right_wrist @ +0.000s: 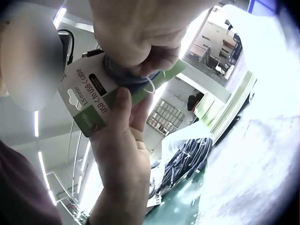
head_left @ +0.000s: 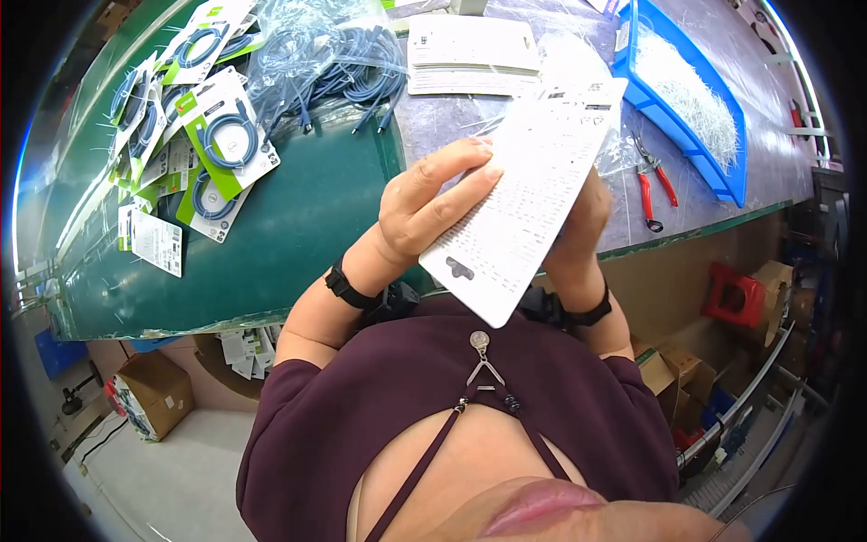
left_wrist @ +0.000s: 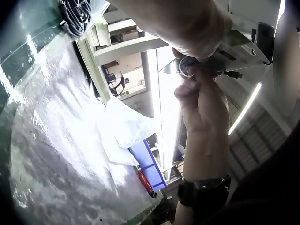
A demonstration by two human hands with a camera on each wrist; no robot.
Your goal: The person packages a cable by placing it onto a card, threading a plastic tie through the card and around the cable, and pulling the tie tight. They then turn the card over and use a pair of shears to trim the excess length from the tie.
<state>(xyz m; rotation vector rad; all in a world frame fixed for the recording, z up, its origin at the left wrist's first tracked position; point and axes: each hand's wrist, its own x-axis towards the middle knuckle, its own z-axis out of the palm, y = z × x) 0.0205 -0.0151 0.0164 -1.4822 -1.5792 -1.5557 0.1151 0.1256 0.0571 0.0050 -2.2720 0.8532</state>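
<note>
In the head view my left hand point(head_left: 433, 194) holds a white printed cable card point(head_left: 533, 190) tilted before my chest, two fingers across its back. In the right wrist view the left thumb point(right_wrist: 123, 105) presses the card's green-and-white front point(right_wrist: 86, 96), lettered USB-C to USB-C cable. A dark blue coiled cable point(right_wrist: 112, 70) lies against that front, one plug sticking out past the edge. Curled over the coil, my right hand point(right_wrist: 143, 37) pinches at a thin white cable tie point(right_wrist: 152, 86) looped there. From above, the card partly hides the right hand point(head_left: 589, 217).
Several carded cables point(head_left: 230, 140) lie piled on the green mat point(head_left: 316, 208) at left. Beyond are bagged loose cables point(head_left: 348, 68) and a stack of cards point(head_left: 474, 54). At right stand a blue tray point(head_left: 673, 117) of clear ties and red-handled cutters point(head_left: 645, 194).
</note>
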